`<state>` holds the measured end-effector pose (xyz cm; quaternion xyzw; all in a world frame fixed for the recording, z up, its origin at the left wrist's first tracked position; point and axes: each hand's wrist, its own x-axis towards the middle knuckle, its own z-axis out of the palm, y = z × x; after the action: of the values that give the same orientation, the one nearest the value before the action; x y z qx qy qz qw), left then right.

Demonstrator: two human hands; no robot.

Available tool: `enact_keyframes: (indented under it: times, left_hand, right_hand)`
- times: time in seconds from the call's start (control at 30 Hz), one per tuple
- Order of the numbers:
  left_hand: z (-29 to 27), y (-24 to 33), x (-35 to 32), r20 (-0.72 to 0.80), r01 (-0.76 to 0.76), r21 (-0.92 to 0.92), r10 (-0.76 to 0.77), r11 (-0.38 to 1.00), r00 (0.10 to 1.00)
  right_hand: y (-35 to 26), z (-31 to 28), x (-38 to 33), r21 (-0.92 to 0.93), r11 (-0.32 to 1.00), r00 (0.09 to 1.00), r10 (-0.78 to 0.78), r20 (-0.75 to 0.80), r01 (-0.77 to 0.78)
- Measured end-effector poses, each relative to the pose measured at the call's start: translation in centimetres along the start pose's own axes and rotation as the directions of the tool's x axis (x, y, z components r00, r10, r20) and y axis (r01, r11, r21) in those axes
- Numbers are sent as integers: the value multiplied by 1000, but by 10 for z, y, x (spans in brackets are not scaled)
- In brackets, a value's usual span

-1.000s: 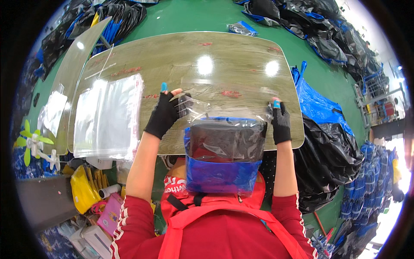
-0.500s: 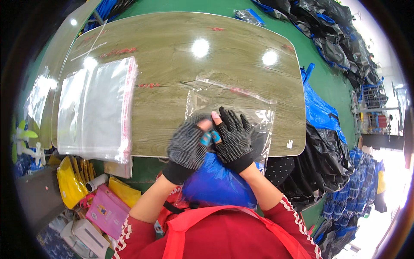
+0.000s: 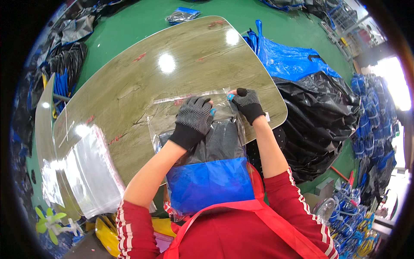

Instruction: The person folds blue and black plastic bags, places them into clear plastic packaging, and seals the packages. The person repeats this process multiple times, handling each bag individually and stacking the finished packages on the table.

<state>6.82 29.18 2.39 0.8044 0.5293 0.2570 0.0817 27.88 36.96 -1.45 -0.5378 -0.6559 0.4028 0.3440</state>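
Observation:
A clear plastic bag (image 3: pixel 166 113) lies partly on the table's near edge, its open flap with a pale strip pointing away from me. Inside is a folded black and blue sheet-like item (image 3: pixel 211 179), its blue part hanging toward my lap. My left hand (image 3: pixel 192 115), in a black dotted fingerless-tip glove, rests on the bag just above the black part, fingers laid over the film. Up at the flap's right corner, my right hand (image 3: pixel 247 103) is closed, thumb and forefinger pinching the film. Blue tape wraps both thumbs.
The wood-patterned table (image 3: pixel 129 86) has a rounded right end. A stack of clear bags (image 3: pixel 92 168) lies at its left. Black and blue sheeting (image 3: pixel 319 125) is heaped on the right, with blue bundles (image 3: pixel 375 114) beyond. A small green-bladed fan (image 3: pixel 49 224) stands lower left.
The view has swung to the right. My hands, close together before, are now apart: the right has gone to the flap's corner, and the folded item in the bag shows more fully.

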Motion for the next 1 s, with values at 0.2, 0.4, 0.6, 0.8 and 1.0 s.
enact_keyframes:
  times: [0.2,0.4,0.6,0.8,1.0]
  left_hand:
    - [26,4,57,-176,-167,-98,148,981,973]
    - [32,3,70,-100,-179,-128,166,976,981]
    - [29,1,71,-84,-217,-41,213,975,973]
    - [22,0,71,-118,-294,52,298,955,947]
    - [17,-3,70,-101,-285,11,285,958,953]
  right_hand:
    - [-11,-6,-12,554,802,974,181,134,-225]
    - [-10,-10,-13,540,838,996,51,76,-84]
    - [-10,-10,-15,299,938,984,-178,-29,178]
    - [-25,-15,-17,156,940,953,-291,-89,302]
    - [-35,-17,-17,7,926,925,-376,-51,377]
